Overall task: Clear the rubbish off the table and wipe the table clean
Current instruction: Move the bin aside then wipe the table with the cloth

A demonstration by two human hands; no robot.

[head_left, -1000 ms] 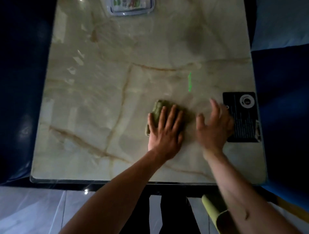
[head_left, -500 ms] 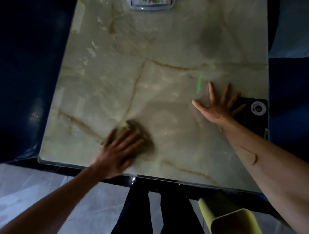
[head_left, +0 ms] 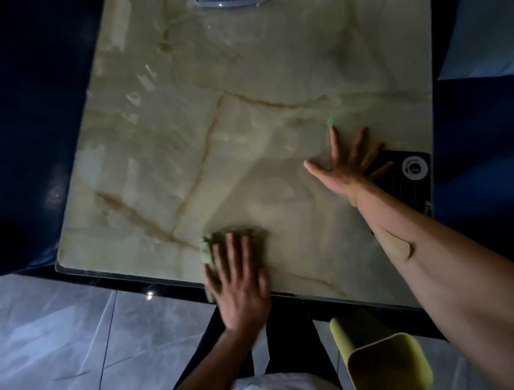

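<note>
A marble-patterned table (head_left: 194, 133) with brown veins fills the view. My left hand (head_left: 239, 281) presses flat on a green cloth (head_left: 236, 236) at the table's near edge, fingers spread over it, the cloth showing past the fingertips. My right hand (head_left: 347, 164) lies flat on the tabletop at the right with fingers spread wide, holding nothing. Its fingertips reach the edge of a black card (head_left: 403, 183).
The black card with a white round mark lies at the table's right edge. A clear tray (head_left: 228, 2) peeks in at the far edge. A yellow-green bin (head_left: 383, 359) stands on the floor below the near right edge. Dark blue seats flank both sides.
My left hand has slid the cloth from the near left to the middle of the near edge. My right hand stays planted flat by the black card.
</note>
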